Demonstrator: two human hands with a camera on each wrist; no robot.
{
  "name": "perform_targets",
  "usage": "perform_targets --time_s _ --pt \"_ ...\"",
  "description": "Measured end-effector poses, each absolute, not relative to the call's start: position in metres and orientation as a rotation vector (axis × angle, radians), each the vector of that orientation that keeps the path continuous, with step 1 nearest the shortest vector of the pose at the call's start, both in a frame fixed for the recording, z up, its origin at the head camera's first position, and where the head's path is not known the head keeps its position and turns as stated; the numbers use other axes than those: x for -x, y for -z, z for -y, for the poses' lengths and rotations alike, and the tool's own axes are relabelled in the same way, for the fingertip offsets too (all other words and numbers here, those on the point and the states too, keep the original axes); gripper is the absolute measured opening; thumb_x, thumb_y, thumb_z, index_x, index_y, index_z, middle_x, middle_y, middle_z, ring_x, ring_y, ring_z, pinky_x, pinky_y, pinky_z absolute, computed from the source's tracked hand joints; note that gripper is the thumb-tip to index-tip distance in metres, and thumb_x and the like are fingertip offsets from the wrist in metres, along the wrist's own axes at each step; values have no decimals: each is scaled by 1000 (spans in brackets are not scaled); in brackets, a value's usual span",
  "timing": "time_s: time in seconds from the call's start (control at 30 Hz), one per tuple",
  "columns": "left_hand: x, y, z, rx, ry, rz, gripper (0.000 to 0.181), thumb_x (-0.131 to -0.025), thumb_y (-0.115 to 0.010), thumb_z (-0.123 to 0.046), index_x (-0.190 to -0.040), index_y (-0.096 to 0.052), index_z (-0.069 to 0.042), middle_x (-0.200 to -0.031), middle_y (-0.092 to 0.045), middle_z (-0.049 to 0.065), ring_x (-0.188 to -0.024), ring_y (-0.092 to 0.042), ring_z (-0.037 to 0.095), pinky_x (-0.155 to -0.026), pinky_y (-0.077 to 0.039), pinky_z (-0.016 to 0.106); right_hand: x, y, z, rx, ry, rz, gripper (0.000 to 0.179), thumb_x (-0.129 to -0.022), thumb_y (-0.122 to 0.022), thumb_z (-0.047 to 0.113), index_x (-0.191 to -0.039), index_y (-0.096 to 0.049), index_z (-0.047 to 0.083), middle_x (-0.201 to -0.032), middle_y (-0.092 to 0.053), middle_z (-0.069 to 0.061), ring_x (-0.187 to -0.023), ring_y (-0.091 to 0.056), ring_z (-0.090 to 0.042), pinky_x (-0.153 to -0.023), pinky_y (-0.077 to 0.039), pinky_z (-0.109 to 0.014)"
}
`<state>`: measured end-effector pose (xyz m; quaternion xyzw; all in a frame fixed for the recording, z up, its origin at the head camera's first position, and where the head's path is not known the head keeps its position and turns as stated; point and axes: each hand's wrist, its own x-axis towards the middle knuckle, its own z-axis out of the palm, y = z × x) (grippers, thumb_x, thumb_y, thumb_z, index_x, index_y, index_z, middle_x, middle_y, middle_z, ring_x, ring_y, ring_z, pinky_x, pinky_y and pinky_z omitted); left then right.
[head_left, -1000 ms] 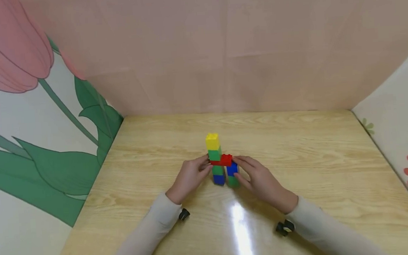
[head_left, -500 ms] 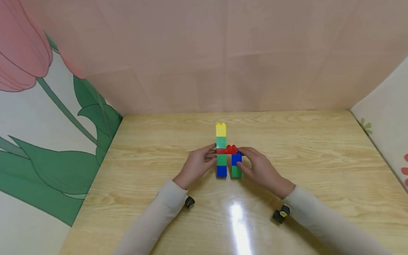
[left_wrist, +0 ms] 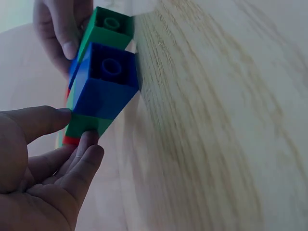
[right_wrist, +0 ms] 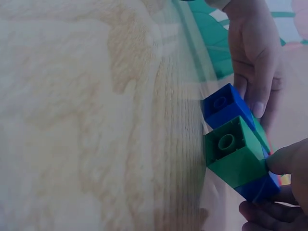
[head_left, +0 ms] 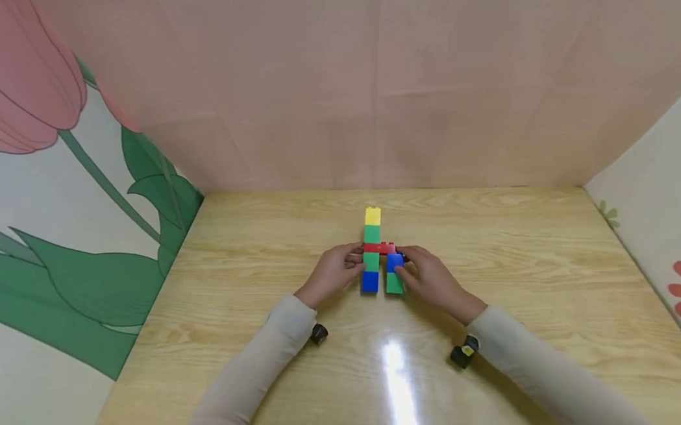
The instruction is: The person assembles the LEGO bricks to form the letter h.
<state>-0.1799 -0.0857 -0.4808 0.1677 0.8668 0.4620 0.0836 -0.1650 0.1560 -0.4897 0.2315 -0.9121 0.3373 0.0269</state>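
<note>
Both hands hold one joined structure of toy building blocks, in the middle of the head view. Its taller left column has a yellow block (head_left: 372, 216) on top, then green, a red crosspiece (head_left: 378, 248), green, and a blue block (head_left: 370, 281) at the bottom. The shorter right column is blue over a green block (head_left: 394, 283). My left hand (head_left: 334, 271) pinches the left column around its lower green block. My right hand (head_left: 435, 281) grips the right column's blue block. Hollow undersides of the blue foot (left_wrist: 108, 96) and green foot (right_wrist: 236, 163) show in the wrist views; the structure is tilted.
A light wooden table (head_left: 494, 229) lies beneath the hands. Behind it hangs a plain pinkish backdrop (head_left: 397, 92). Tulip-printed panel (head_left: 110, 272) at left, flower-printed panel (head_left: 657, 219) at right. Glare (head_left: 399, 384) marks the table's near part.
Both hands have shifted the block structure slightly right and away from the person. It has turned and tilted, so its front faces the head camera more squarely. Both hands keep hold of it.
</note>
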Motion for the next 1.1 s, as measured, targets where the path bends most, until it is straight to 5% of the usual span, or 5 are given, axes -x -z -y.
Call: perform_targets --time_s 0.33,0.83,1.1 --pt "181 484 85 -448 -1295 -2562 49 -94 -67 -19 -139 -52 -4 -125 -63 6 -105 -63 14 -87 -52 24 168 497 -153 -770 -994 2883 45 -99 -59 17 -132 -50 -12 -122 -57 -28 -112 -56 -39 -95 -47 -53" --pt "182 488 86 -353 -1270 -2479 51 -95 -66 -26 -140 -52 -8 -120 -65 1 -101 -62 10 -86 -52 25 170 496 -153 -771 -941 2995 44 -102 -53 21 -135 -48 -8 -126 -55 -25 -115 -56 -37 -97 -46 -52" --pt "177 480 89 -425 -1201 -2564 65 -97 -61 -35 -150 -35 -9 -139 -51 7 -121 -54 21 -99 -47 37 171 489 -167 -787 -939 3027 60 -102 -52 34 -147 -36 -2 -139 -49 -22 -126 -48 -38 -103 -40 -55"
